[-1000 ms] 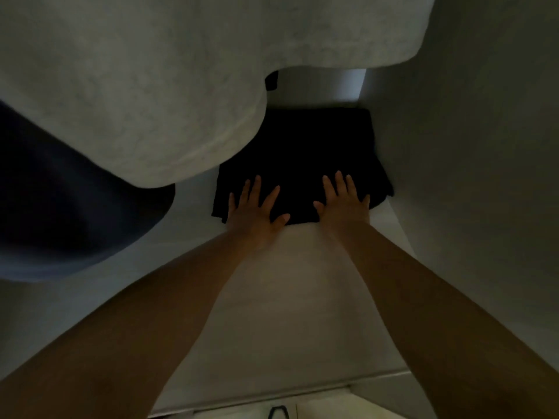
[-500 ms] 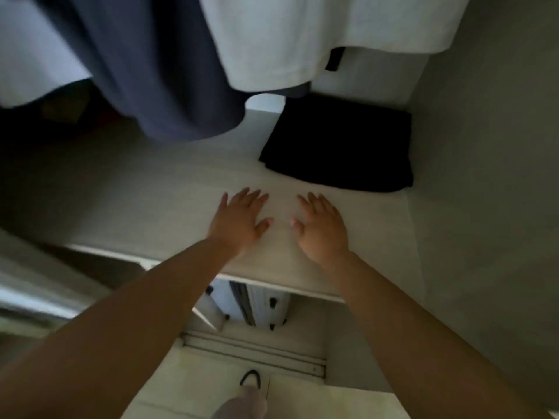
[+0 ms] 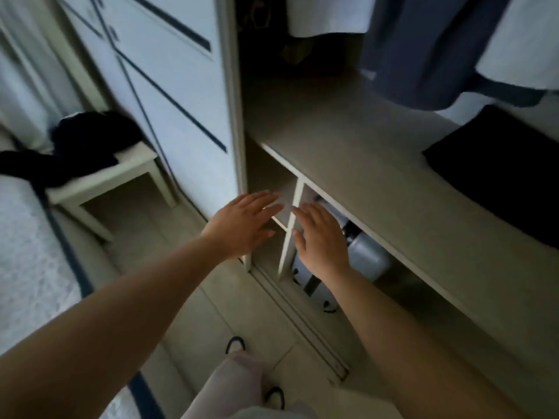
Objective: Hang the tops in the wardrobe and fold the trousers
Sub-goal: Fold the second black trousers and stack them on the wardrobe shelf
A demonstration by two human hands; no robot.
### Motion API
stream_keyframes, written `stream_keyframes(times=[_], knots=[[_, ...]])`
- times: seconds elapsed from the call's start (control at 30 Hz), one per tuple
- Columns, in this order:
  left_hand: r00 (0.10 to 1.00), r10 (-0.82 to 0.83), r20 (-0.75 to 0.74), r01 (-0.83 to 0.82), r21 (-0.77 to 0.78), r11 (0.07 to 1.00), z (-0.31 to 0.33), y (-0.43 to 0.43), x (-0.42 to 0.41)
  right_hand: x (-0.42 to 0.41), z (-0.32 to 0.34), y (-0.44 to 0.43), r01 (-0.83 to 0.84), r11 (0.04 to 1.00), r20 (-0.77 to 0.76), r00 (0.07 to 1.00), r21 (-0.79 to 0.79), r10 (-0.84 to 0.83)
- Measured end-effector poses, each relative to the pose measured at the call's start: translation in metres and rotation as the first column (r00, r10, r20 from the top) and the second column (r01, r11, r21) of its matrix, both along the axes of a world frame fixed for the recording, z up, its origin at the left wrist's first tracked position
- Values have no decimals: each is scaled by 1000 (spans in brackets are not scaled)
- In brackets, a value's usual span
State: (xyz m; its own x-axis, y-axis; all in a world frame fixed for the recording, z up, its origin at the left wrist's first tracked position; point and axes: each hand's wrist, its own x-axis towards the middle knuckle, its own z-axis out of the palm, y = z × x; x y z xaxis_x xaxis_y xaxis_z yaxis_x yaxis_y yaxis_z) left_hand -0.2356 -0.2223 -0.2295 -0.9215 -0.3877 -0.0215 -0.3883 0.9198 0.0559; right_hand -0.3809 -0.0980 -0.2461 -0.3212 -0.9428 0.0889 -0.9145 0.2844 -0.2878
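Both our hands have come back from the shelf [image 3: 363, 164], where a moment ago they hovered just before the folded black trousers [image 3: 499, 176]. Now our left hand [image 3: 245, 225] and right hand [image 3: 322, 237] are in the air below the shelf's front edge, fingers straight and spread, holding nothing. The trousers lie flat at the right end of the shelf, under the hanging blue top [image 3: 423, 40]; we think this place keeps them tidy and apart from the hems. Our view has turned left, toward the dark clothes [image 3: 84, 140] heaped on the white stool [image 3: 121, 173]. We judge these come next.
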Motion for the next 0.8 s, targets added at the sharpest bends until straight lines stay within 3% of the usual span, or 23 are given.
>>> stream_keyframes(times=[0.17,0.43,0.57,0.8], knots=[[957,286,-45,-284,51,957,-5,-36,87,67,1,-71,-196,980,36,980,-17,196],[761,646,-62,-645,41,763,-5,-116,225,158,3,-193,-408,909,-4,912,86,410],[674,736,-64,-733,64,677,1,-152,269,196,9,-255,-432,899,19,902,73,431],[605,790,-103,-787,71,612,6,-227,300,248,5,-350,-522,851,33,853,55,521]])
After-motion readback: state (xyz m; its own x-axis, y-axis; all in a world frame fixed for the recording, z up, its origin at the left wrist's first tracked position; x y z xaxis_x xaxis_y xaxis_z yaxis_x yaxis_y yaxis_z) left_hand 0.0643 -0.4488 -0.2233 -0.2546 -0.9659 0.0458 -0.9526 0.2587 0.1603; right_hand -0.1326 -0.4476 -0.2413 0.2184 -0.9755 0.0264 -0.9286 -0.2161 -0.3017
